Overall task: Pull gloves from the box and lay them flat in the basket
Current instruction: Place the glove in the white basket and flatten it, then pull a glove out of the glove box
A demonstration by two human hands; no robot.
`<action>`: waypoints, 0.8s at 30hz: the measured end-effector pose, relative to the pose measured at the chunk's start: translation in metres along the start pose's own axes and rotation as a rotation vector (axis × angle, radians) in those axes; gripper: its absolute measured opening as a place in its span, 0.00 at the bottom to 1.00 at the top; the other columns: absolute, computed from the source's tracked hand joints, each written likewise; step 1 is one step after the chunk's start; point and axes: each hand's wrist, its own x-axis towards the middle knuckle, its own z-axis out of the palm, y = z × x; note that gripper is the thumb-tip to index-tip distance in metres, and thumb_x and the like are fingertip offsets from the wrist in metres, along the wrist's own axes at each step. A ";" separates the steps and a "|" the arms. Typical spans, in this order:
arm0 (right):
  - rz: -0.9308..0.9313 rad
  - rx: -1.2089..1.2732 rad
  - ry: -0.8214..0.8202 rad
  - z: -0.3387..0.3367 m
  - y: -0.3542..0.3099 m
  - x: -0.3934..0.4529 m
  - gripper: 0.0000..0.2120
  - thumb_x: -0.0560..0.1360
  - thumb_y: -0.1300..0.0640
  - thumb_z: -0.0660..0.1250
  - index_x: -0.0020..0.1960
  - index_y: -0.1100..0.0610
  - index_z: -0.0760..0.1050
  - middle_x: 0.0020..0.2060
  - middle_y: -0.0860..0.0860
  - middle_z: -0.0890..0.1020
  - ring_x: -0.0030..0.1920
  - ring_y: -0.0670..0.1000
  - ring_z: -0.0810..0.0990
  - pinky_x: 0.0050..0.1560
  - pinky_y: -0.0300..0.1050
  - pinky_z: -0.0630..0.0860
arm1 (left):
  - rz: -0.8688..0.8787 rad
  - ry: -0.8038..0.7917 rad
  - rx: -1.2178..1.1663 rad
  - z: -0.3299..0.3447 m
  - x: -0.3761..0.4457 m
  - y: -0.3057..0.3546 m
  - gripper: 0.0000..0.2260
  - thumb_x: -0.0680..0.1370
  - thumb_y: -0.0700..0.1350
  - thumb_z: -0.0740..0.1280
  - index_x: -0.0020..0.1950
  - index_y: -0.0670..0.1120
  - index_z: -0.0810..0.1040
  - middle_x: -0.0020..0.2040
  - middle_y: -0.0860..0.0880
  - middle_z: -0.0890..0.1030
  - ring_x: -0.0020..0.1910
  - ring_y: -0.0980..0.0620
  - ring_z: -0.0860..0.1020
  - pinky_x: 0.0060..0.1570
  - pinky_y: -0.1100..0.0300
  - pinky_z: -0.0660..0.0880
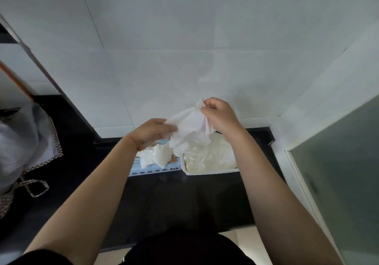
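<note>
A dark, glossy black surface (164, 199) runs across the lower middle of the view below a pale tiled wall (164, 59), and a frosted glass panel (338, 172) in a white frame stands at four o'clock. At nine o'clock a white mesh bag with checked trim (24, 141) lies on the dark top. On the surface at centre a white rectangular plastic basket (211, 172) holds a heap of white gloves (207, 156); touching its left side is a pale blue cardboard glove box (143, 169) with crumpled white gloves (155, 156) bulging from its opening. Above both, one thin white disposable glove (190, 127) is stretched between the two hands, hanging over the basket's far left corner, its fingers seemingly drooping toward the heap, though white on white blurs the edge. The right hand (219, 117), at one o'clock from the basket, has its grip clenched on the glove's upper edge; the left hand (151, 132), with a thin red cord bracelet (133, 141) at the wrist, pinches the glove's left side.
</note>
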 end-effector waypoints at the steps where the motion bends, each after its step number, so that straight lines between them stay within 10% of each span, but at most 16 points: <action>1: 0.057 0.070 -0.004 -0.003 0.009 0.003 0.05 0.76 0.59 0.64 0.45 0.58 0.78 0.32 0.47 0.74 0.33 0.48 0.72 0.33 0.39 0.68 | 0.006 -0.006 -0.057 -0.001 0.006 0.000 0.09 0.70 0.47 0.75 0.33 0.47 0.78 0.35 0.49 0.75 0.39 0.51 0.75 0.56 0.53 0.74; 12: 0.464 0.059 -0.039 -0.033 0.135 0.015 0.18 0.77 0.63 0.64 0.66 0.57 0.70 0.54 0.55 0.78 0.36 0.50 0.79 0.31 0.41 0.76 | -0.086 0.117 0.703 0.065 0.104 -0.019 0.09 0.75 0.47 0.71 0.46 0.41 0.81 0.41 0.46 0.79 0.42 0.47 0.76 0.41 0.59 0.71; 24: 0.356 -0.331 -0.018 -0.082 0.200 0.039 0.12 0.79 0.64 0.57 0.61 0.56 0.70 0.41 0.49 0.75 0.38 0.48 0.75 0.37 0.43 0.71 | -0.048 0.286 1.159 0.122 0.150 -0.029 0.12 0.78 0.55 0.65 0.57 0.50 0.78 0.52 0.49 0.81 0.49 0.47 0.78 0.42 0.57 0.72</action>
